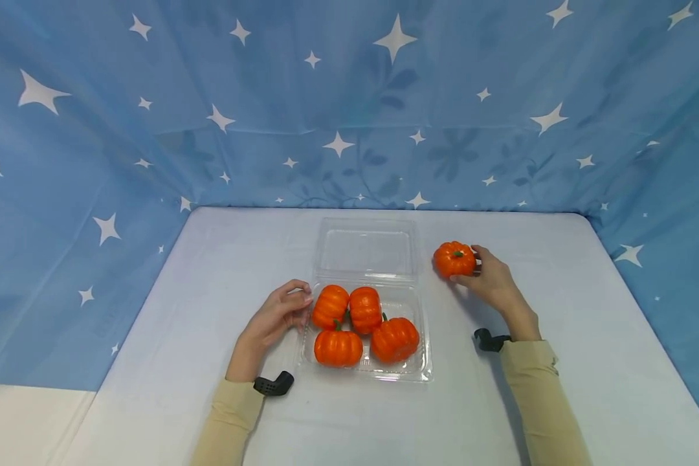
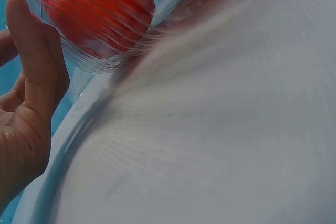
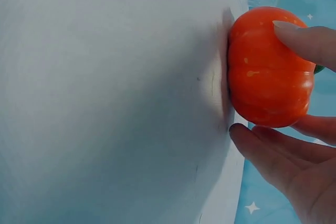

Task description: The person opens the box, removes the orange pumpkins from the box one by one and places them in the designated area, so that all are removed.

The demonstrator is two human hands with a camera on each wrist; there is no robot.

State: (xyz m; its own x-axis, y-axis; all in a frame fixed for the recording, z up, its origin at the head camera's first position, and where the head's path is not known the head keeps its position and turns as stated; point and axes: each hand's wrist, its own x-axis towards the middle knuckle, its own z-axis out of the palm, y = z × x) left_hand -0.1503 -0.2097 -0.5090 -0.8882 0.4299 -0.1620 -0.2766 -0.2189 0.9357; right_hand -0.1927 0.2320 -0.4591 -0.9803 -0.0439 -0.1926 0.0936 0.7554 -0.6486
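A small orange toy pumpkin (image 1: 455,259) with a green stem sits on the white table, right of a clear plastic clamshell box (image 1: 424,355). My right hand (image 1: 492,279) holds this pumpkin from its right side. In the right wrist view the thumb lies on the pumpkin (image 3: 270,72) and the other fingers curve round its far side. Several similar pumpkins (image 1: 338,348) lie in the box's base. My left hand (image 1: 276,315) is beside the base's left wall with loosely bent fingers. The left wrist view shows its thumb close along the ribbed plastic wall (image 2: 94,59).
The box's lid (image 1: 366,249) lies folded back flat on the table (image 1: 239,249), beyond the base. A blue curtain (image 1: 349,129) with white stars hangs along the table's far edge and both sides. A black wrist device (image 1: 274,384) is on each arm.
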